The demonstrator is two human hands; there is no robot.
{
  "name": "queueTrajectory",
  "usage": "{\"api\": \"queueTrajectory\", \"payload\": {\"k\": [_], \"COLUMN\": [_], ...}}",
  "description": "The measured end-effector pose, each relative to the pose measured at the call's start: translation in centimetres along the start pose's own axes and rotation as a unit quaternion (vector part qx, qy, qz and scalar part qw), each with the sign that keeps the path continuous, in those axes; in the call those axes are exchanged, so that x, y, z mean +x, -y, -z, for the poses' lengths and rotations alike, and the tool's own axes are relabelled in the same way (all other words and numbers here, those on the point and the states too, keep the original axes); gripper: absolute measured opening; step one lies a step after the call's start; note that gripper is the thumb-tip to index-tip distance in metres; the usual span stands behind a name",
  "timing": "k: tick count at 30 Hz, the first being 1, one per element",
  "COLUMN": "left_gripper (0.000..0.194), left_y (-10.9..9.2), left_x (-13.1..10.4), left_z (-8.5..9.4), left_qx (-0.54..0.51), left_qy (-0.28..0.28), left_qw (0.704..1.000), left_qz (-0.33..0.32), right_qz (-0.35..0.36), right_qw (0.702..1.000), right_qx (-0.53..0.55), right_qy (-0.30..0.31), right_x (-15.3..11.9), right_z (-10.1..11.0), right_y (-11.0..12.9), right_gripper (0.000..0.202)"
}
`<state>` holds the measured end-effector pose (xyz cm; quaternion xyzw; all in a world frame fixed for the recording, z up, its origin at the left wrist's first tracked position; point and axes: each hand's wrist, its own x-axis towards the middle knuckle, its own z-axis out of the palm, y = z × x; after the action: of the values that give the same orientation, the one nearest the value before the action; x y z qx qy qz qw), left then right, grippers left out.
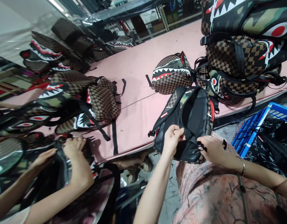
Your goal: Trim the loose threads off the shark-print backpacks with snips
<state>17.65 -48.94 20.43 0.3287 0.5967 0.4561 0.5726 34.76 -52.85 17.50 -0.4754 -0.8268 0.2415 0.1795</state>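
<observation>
A backpack (173, 137) lies over the front edge of the pink table, its black back panel and shoulder straps facing up. My left hand (173, 135) is closed on a black shoulder strap (188, 134) near the middle of the panel. Close by on the right, my right hand (210, 148) pinches a small black piece, perhaps a strap end or buckle, at the bag's lower edge. A checkered shark-mouth backpack (172, 74) rests just beyond on the table.
Stacked backpacks (241, 59) stand at the right on the pink table (138, 124). More backpacks (87, 102) are piled at the left, where a co-worker's hands (74, 147) handle a dark bag. A blue crate (252, 130) with black items stands at lower right.
</observation>
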Motion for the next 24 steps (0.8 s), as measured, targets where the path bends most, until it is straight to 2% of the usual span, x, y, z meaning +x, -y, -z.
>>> {"api": "queueTrajectory", "payload": {"k": [3, 5, 6, 10, 12, 15, 18, 24], "left_gripper": [0.034, 0.035, 0.035, 0.037, 0.037, 0.037, 0.037, 0.036], "left_y": [0.9, 1.6, 1.9, 2.4, 2.3, 2.0, 1.8, 2.0], "left_x": [-0.4, -0.6, -0.7, -1.0, -1.2, -1.5, -1.6, -1.5], "left_z": [-0.6, -0.9, -1.0, -1.3, -1.5, -1.9, -2.3, -2.3], "left_qx": [-0.166, -0.220, -0.234, -0.246, -0.236, -0.218, -0.202, -0.184], "left_qy": [-0.041, -0.045, -0.047, -0.045, -0.045, -0.039, -0.021, -0.022], "left_qw": [0.985, 0.973, 0.969, 0.963, 0.966, 0.971, 0.976, 0.980], "left_qz": [0.031, 0.059, 0.071, 0.098, 0.099, 0.092, 0.082, 0.074], "right_qz": [0.004, 0.016, 0.019, 0.045, 0.082, 0.133, 0.155, 0.127], "right_qw": [0.989, 0.977, 0.974, 0.978, 0.980, 0.979, 0.980, 0.984], "right_qx": [0.144, 0.211, 0.225, 0.170, 0.124, 0.089, 0.070, 0.097], "right_qy": [0.010, 0.009, -0.006, -0.112, -0.134, -0.125, -0.108, -0.076], "right_x": [-0.8, -1.1, -1.1, 0.1, 1.1, 2.2, 2.7, 3.1], "right_z": [0.3, 0.7, 0.9, 1.9, 2.1, 2.1, 2.2, 3.4], "right_y": [-0.6, -1.2, -1.7, -3.8, -4.6, -5.0, -4.9, -5.0], "right_gripper": [0.042, 0.049, 0.047, 0.026, 0.024, 0.025, 0.026, 0.020]}}
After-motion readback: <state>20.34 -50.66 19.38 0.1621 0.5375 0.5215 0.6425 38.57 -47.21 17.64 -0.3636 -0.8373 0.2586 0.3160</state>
